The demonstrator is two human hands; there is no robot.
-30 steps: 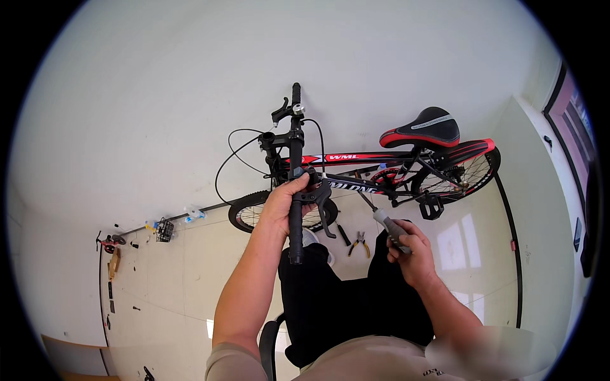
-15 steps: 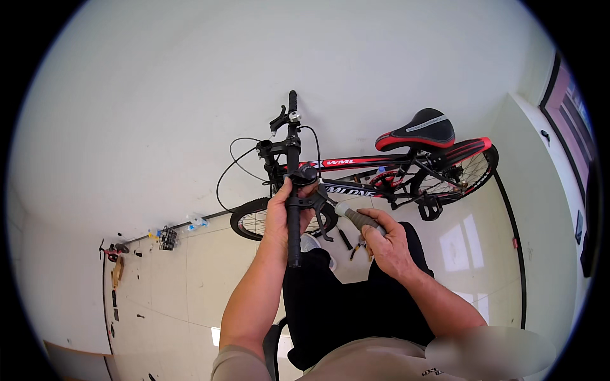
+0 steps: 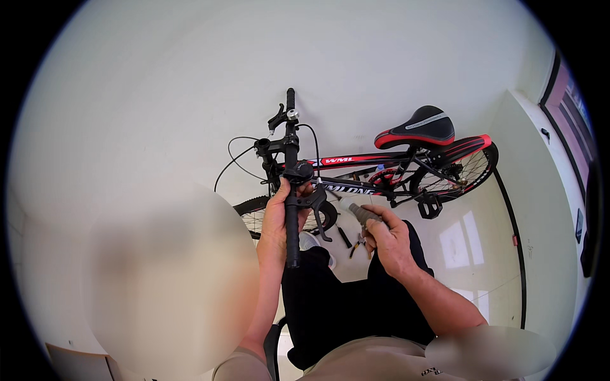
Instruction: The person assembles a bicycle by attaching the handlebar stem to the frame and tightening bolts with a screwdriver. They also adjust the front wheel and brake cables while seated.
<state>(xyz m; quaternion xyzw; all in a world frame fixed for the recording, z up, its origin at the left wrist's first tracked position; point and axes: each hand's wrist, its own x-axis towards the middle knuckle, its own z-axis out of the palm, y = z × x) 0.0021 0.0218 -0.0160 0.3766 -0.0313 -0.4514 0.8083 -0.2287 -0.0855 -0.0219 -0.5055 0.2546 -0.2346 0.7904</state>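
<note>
Black rubber grip of the handlebar wrapped in the left hand, fingers closed beside the shifter and black brake lever. Grey-handled tool clasped in the right hand, tip aimed toward the lever. Beyond, black-and-red bicycle frame against the white wall, black saddle with red trim, rear wheel, pedal. Pliers lying on the pale floor.

Plain white wall fills most of view. Pale glossy tile floor w/ bright window-light patches on right. Dark-framed door or window at far right edge; dark baseboard strip along wall bottom.
</note>
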